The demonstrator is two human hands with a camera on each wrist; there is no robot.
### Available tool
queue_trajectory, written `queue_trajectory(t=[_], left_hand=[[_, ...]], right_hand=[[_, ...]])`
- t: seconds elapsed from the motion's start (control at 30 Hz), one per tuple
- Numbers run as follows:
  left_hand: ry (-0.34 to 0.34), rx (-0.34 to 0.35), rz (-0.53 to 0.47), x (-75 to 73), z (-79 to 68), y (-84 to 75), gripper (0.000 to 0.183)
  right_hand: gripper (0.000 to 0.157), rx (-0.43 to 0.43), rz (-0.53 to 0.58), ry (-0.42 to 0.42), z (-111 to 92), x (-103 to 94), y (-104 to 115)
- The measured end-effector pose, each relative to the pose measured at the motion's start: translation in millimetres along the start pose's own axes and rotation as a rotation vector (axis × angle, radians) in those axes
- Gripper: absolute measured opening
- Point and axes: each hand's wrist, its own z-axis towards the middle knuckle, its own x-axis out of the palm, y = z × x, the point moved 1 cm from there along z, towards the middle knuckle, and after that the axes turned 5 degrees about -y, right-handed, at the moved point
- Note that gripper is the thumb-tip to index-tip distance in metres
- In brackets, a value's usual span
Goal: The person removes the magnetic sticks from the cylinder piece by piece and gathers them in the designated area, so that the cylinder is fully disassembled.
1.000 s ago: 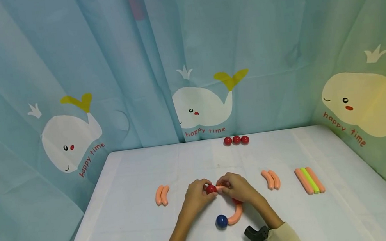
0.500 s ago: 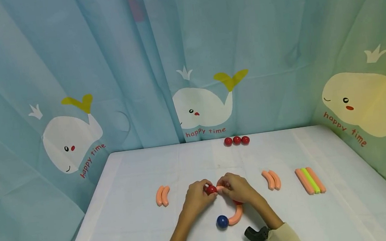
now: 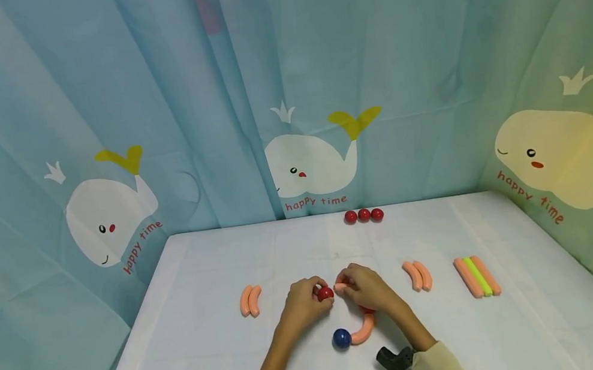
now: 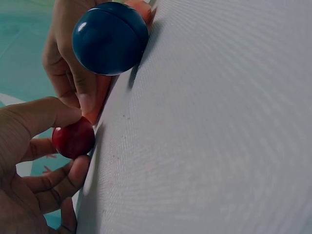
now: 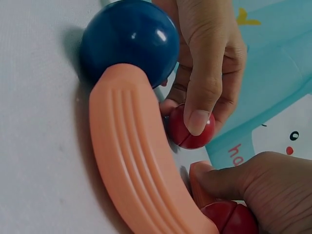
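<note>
My left hand pinches a red ball between thumb and fingers, low over the white table. To its right, my right hand grips a short orange curved stick, its tip pointing at that ball. A small gap separates the two in the head view. From the held stick a chain runs toward the person: a second red ball, mostly covered by the right hand in the head view, then another orange curved stick, ending at a larger blue ball on the table.
Two orange curved sticks lie at left, and another pair of curved sticks at right. Farther right are straight orange and green sticks. A row of red balls sits at the back edge, before a whale-print curtain.
The red ball in my left hand and the stick tip in my right hand touched earlier; now they stand slightly apart. The blue ball and the loose pieces have stayed put.
</note>
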Motion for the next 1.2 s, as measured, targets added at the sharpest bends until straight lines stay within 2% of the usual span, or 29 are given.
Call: queue_trajectory(t=[0.13, 0.33, 0.5, 0.73, 1.0, 1.2], left_hand=[[-0.009, -0.006, -0.025, -1.2, 1.6, 0.5, 0.027], [0.001, -0.064, -0.067, -2.4, 0.6, 5.7, 0.028], [0.02, -0.102, -0.102, -3.6, 10.4, 9.7, 0.029], [0.014, -0.12, -0.162, -2.1, 48.6, 17.8, 0.03], [-0.098, -0.159, -0.178, 5.1, 100.4, 29.2, 0.026], [-0.109, -0.172, -0.181, 16.1, 131.9, 33.8, 0.027]], right_hand=[[0.01, 0.01, 0.025, -0.001, 1, -0.6, -2], [0.011, 0.011, 0.123, 0.015, -5, 2.2, -5], [0.01, 0.032, 0.161, 0.019, -9, 1.4, -5], [0.009, 0.023, 0.178, 0.002, -6, -3.9, -6], [0.012, 0.077, 0.206, 0.03, -6, -4.7, -6], [0.012, 0.071, 0.223, 0.031, -8, -3.1, -6]])
